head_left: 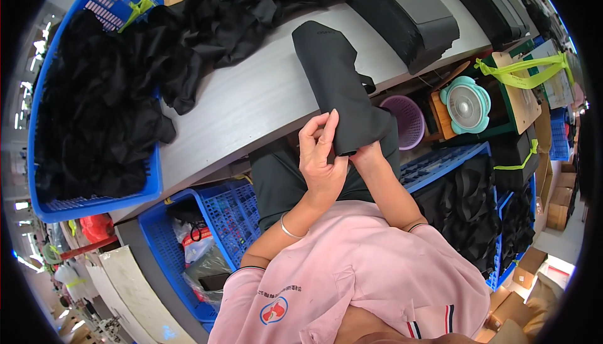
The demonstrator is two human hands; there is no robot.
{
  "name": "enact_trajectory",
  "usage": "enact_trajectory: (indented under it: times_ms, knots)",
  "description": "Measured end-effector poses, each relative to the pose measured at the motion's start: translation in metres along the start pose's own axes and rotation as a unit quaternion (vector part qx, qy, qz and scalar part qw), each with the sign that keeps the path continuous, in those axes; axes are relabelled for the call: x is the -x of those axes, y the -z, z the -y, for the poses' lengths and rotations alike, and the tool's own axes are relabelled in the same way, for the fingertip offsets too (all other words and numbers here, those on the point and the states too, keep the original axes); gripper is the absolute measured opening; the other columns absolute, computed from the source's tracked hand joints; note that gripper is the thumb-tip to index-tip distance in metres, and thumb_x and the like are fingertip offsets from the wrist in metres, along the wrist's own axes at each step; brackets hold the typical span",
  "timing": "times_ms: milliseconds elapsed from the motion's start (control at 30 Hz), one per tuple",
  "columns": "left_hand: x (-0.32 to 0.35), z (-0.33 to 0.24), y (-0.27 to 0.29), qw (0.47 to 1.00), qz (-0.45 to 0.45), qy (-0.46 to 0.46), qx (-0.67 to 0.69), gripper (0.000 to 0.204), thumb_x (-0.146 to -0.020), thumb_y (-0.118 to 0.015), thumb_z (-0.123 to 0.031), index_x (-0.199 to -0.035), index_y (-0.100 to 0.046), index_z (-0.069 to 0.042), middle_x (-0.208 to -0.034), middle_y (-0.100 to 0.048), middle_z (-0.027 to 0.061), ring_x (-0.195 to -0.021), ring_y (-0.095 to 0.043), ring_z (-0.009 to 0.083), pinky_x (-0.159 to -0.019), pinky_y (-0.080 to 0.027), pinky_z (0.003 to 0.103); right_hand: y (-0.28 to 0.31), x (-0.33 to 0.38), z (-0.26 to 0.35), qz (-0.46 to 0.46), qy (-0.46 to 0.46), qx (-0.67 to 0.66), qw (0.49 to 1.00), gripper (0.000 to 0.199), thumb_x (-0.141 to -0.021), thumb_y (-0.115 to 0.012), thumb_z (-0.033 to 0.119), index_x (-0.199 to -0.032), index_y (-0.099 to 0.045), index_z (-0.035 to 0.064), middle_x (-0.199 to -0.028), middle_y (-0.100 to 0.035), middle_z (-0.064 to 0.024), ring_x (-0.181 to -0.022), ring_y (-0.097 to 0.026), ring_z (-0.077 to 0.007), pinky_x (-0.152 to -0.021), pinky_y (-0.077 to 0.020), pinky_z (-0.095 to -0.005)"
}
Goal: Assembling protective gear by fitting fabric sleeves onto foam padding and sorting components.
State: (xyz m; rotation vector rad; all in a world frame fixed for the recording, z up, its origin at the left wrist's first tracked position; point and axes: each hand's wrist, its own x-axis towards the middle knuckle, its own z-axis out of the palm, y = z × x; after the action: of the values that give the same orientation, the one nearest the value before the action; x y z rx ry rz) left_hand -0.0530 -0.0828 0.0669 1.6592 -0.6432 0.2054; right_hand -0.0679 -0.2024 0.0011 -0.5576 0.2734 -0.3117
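A long black fabric pouch (336, 71) reaches from my lap up over the table edge, its far end on the tabletop. A small black loop sticks out from its right side. My left hand (321, 155) is closed on the near left edge, with the fingertips on top of the cloth. My right hand (366, 154) grips the near end from the right. Its fingers are hidden under or inside the fabric; which of the two I cannot tell.
The grey table (245, 96) carries a heap of black cloth pieces (232, 14) and a thick black stack (402, 14). A blue crate (154, 184) overflows with black cloth at left. Below the table are a blue basket (229, 209), a purple bin (402, 118) and a turquoise fan (466, 105).
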Motion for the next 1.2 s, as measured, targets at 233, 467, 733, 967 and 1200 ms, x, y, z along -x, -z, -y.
enact_trajectory:
  times_ms: [233, 467, 733, 967, 1200]
  knots:
    - [0.003, 0.011, 0.017, 0.999, 0.035, -0.006, -0.007, 0.067, -0.076, -0.053, 0.015, -0.140, -0.055, -0.004, -0.134, -0.049, 0.0150, -0.111, -0.060, 0.0215, -0.086, -0.050, 0.028, -0.002, -0.007, -0.014, -0.072, 0.036, -0.051, 0.995, 0.044, -0.101, -0.053, 0.024, -0.138, -0.047, 0.0032, -0.132, -0.058, -0.0117, -0.117, -0.059, -0.0252, -0.101, -0.0494, -0.0370]
    - [0.008, 0.018, 0.030, 0.998, 0.041, 0.047, -0.020, 0.067, -0.077, -0.051, 0.014, -0.142, -0.052, -0.002, -0.140, -0.051, 0.0192, -0.119, -0.060, 0.0289, -0.092, -0.051, 0.032, 0.062, -0.025, -0.054, -0.036, 0.216, 0.565, 0.796, 0.050, -0.100, -0.056, 0.026, -0.142, -0.044, 0.0014, -0.147, -0.045, -0.0155, -0.134, -0.045, -0.0316, -0.114, -0.0343, -0.0428]
    - [0.025, 0.044, 0.039, 0.985, 0.053, 0.147, 0.068, 0.057, -0.083, -0.054, 0.009, -0.140, -0.054, -0.002, -0.139, -0.057, 0.0184, -0.113, -0.063, 0.0198, -0.088, -0.052, 0.028, 0.031, -0.004, -0.038, -0.028, 0.225, 0.597, 0.770, 0.050, -0.095, -0.062, 0.017, -0.138, -0.046, -0.0044, -0.142, -0.050, -0.0187, -0.132, -0.047, -0.0312, -0.111, -0.0358, -0.0409]
    - [0.029, 0.054, 0.035, 0.986, 0.027, 0.160, 0.046, 0.050, -0.092, -0.050, 0.004, -0.141, -0.054, -0.005, -0.129, -0.064, 0.0154, -0.084, -0.063, 0.0107, -0.071, -0.052, 0.025, 0.011, -0.003, -0.034, -0.035, 0.232, 0.550, 0.801, 0.040, -0.090, -0.068, 0.013, -0.125, -0.058, -0.0033, -0.124, -0.062, -0.0168, -0.119, -0.057, -0.0296, -0.102, -0.0439, -0.0386]
    - [0.036, 0.088, 0.039, 0.937, -0.065, 0.311, 0.145, 0.048, -0.094, -0.041, 0.003, -0.138, -0.058, -0.005, -0.089, -0.071, 0.0053, -0.065, -0.061, 0.0075, -0.064, -0.052, 0.023, -0.048, -0.007, 0.012, 0.078, -0.106, 0.322, 0.938, 0.031, -0.083, -0.062, -0.001, -0.115, -0.063, -0.0008, -0.114, -0.067, -0.0181, -0.107, -0.064, -0.0305, -0.094, -0.0487, -0.0363]
